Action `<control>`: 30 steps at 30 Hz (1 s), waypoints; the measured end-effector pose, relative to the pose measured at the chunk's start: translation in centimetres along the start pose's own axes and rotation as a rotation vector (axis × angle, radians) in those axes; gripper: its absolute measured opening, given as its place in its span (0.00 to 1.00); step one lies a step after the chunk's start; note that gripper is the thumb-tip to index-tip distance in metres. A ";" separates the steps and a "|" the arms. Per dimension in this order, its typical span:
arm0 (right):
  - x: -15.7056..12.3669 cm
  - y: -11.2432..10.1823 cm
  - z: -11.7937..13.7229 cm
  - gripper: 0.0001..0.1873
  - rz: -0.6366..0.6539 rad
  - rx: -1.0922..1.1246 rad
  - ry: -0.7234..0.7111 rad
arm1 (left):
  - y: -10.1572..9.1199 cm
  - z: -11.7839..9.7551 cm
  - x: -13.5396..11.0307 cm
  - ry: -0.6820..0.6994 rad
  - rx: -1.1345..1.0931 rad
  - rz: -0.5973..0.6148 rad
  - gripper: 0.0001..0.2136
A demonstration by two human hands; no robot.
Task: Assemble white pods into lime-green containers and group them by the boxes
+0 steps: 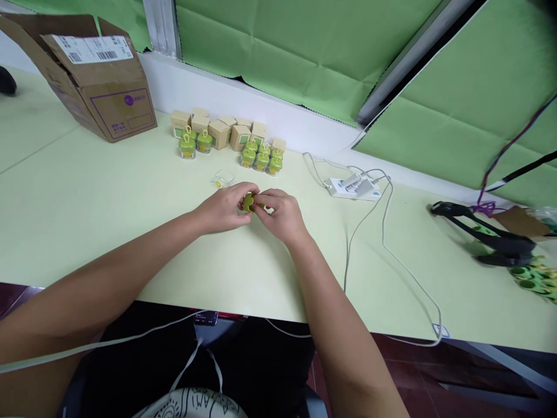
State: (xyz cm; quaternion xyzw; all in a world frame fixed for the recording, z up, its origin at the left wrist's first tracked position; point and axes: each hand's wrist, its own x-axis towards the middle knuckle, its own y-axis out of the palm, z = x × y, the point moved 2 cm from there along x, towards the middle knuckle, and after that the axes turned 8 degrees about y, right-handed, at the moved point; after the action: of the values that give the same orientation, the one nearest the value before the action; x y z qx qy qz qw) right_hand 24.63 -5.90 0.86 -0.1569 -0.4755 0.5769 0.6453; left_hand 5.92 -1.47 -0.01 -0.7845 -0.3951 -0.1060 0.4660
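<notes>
My left hand (pixel 224 208) and my right hand (pixel 281 215) meet over the middle of the pale table (pixel 87 203). Between their pinched fingertips they hold a small green round piece (pixel 248 202). A little behind my hands lies a small clear plastic case (pixel 223 177) with a yellow bit in it. Further back stand several green-topped clear containers (pixel 261 158) and several small tan cardboard boxes (pixel 219 133) in a row by the wall.
An open shipping carton (pixel 93 75) lies tipped at the back left. A white power strip (pixel 354 187) with cables sits right of centre. A black tool (pixel 483 232) and green parts (pixel 533 278) lie at the far right edge.
</notes>
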 end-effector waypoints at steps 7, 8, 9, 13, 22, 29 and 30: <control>-0.1 -0.2 -0.1 0.12 0.010 -0.123 -0.005 | 0.0 -0.1 0.0 -0.021 -0.018 0.011 0.18; -0.2 -0.3 -0.1 0.12 0.010 -0.159 -0.013 | 0.1 -0.1 0.0 -0.013 -0.010 0.014 0.18; -0.2 -0.4 0.0 0.12 0.012 -0.193 -0.022 | 0.1 0.0 -0.1 -0.005 -0.002 0.018 0.19; -0.3 -0.3 0.6 0.13 0.036 -0.276 -0.059 | 0.2 -0.1 -0.1 -0.008 0.013 0.064 0.20; -0.1 0.0 0.5 0.15 0.070 -0.003 0.021 | -0.3 -0.3 -0.1 -0.019 -0.018 0.024 0.19; 0.0 0.3 0.1 0.12 0.018 0.043 0.055 | -0.3 -0.4 -0.1 -0.022 -0.094 -0.010 0.18; 0.0 0.2 0.1 0.11 0.025 0.046 0.060 | -0.3 -0.4 0.0 -0.025 -0.099 -0.015 0.18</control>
State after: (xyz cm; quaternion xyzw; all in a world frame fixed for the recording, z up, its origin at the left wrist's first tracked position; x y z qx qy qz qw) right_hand 24.39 -5.82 0.76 -0.1650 -0.4406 0.5908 0.6554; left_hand 5.71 -1.70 0.38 -0.8049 -0.4010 -0.1189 0.4210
